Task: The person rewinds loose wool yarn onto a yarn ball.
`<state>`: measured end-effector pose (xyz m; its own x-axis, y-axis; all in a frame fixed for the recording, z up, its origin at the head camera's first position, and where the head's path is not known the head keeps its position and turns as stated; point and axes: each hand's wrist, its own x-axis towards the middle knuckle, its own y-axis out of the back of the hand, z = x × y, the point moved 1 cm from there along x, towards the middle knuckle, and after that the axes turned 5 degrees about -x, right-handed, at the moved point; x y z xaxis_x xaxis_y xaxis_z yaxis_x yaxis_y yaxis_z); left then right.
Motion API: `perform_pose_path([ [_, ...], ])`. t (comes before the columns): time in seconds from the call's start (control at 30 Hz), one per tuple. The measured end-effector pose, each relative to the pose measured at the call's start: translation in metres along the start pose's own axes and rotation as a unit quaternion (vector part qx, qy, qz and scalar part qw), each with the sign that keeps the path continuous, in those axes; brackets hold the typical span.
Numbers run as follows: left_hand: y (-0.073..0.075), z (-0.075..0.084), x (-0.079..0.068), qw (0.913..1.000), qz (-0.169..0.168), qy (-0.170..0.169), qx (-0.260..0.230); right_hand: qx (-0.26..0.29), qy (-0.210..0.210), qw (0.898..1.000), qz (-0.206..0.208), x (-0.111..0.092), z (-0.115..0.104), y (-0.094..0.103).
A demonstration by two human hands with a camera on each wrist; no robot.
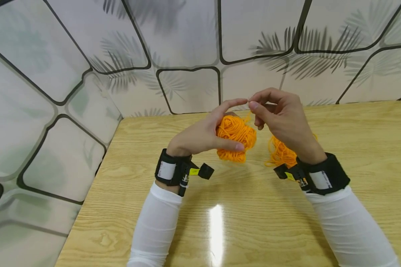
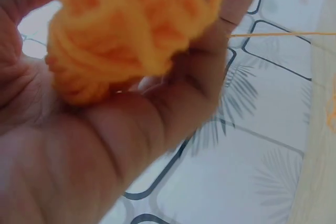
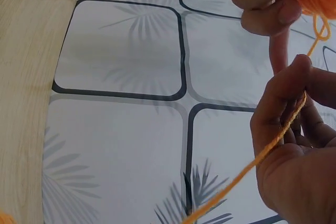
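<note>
Beyond the ball of yarn (image 1: 237,133), the patterned wall (image 1: 187,37) stands along the far edge of the table (image 1: 137,148); the left edge, well apart from the ball, also meets wall. The wood runs out to both sides of the ball, with a broad stretch nearer the person giving room to move. At the ball's left, the left hand (image 1: 204,133) grips it between spread thumb and fingers, the forefinger reaching past it. Just beyond the ball's right side, the right hand (image 1: 280,115) pinches the strand (image 3: 247,168), thumb and forefinger together; little room separates the two hands' fingertips. The ball is held above the table. To its right, the loose pile (image 1: 282,154) lies partly hidden below the right wrist.
</note>
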<state>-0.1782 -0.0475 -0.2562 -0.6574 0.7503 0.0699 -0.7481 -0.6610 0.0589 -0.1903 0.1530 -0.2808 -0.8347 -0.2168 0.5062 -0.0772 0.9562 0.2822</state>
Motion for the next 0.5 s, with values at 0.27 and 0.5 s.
perform_pose_path([
  [0.27,0.014,-0.014,0.01,0.9741,0.173,-0.094,-0.112,-0.064,0.008,0.997,-0.048,-0.002,0.008,-0.016],
  [0.5,0.017,-0.018,0.02,0.9245,0.276,-0.165,-0.205,-0.116,0.014,0.988,-0.1,-0.004,0.006,-0.028],
])
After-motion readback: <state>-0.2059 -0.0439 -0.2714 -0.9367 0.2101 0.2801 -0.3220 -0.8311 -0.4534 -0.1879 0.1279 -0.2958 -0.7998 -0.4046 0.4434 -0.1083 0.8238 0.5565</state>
